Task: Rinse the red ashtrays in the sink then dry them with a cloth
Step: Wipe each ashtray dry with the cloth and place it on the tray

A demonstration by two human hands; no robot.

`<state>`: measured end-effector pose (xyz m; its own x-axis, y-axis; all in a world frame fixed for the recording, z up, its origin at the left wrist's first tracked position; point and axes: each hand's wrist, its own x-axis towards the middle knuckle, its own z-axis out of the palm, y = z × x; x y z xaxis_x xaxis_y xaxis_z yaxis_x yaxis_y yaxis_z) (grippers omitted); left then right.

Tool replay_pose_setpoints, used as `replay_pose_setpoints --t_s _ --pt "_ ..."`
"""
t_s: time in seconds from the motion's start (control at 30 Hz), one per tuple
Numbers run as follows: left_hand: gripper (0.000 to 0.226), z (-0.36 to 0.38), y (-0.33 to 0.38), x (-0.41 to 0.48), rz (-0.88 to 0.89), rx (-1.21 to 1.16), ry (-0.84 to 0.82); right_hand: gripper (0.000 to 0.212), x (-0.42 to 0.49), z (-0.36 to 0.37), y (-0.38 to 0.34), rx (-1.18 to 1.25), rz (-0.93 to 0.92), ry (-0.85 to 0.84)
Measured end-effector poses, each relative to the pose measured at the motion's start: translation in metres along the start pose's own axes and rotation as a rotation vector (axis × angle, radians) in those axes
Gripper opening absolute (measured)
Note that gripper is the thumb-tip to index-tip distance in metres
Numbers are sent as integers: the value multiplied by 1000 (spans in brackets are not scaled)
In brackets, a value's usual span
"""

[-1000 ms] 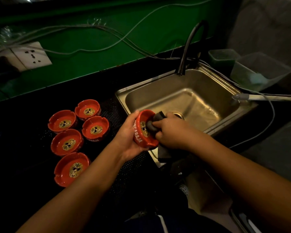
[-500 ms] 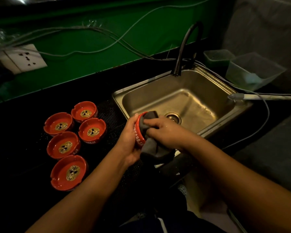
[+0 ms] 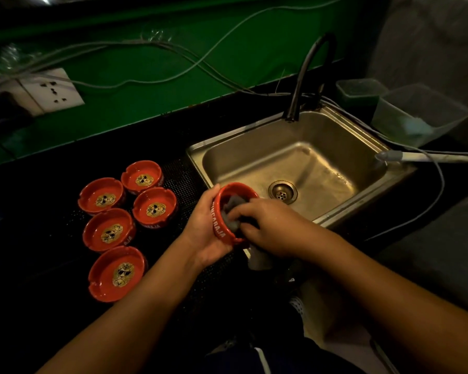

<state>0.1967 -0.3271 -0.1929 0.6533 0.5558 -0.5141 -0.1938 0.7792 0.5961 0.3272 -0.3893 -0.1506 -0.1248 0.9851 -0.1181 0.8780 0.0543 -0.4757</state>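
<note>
Over the near left corner of the steel sink, I see the left hand holding one red ashtray tipped on its side, bowl facing right. Its fingers are curled round the outer wall, thumb on the upper rim. The right hand has its fingers bunched on a grey cloth, pressing it into the bowl; the cloth's tail hangs below the wrist. Five more red ashtrays sit upright in a close cluster on the dark worktop, left of the sink. The tap arches over the basin's far edge.
</note>
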Motion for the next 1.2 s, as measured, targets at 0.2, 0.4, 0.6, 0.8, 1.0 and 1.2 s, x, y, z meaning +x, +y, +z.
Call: replay_pose_setpoints --t_s 0.2,0.4,0.6,0.8,1.0,1.2 --pt "64 -6 -9 -1 -38 32 6 35 -7 -7 41 -178 73 131" --pt "66 -11 -4 -2 -47 -71 -14 22 -1 8 58 1332 384 404" --pt "68 0 -7 1 -44 0 10 41 2 20 41 1413 287 110" --pt "67 -1 -11 -2 9 55 35 31 11 20 47 1102 395 29" --pt "60 5 0 5 245 413 247 19 8 16 51 1297 383 73" --pt "57 -13 -13 17 -89 264 46 27 8 19 44 1413 335 47"
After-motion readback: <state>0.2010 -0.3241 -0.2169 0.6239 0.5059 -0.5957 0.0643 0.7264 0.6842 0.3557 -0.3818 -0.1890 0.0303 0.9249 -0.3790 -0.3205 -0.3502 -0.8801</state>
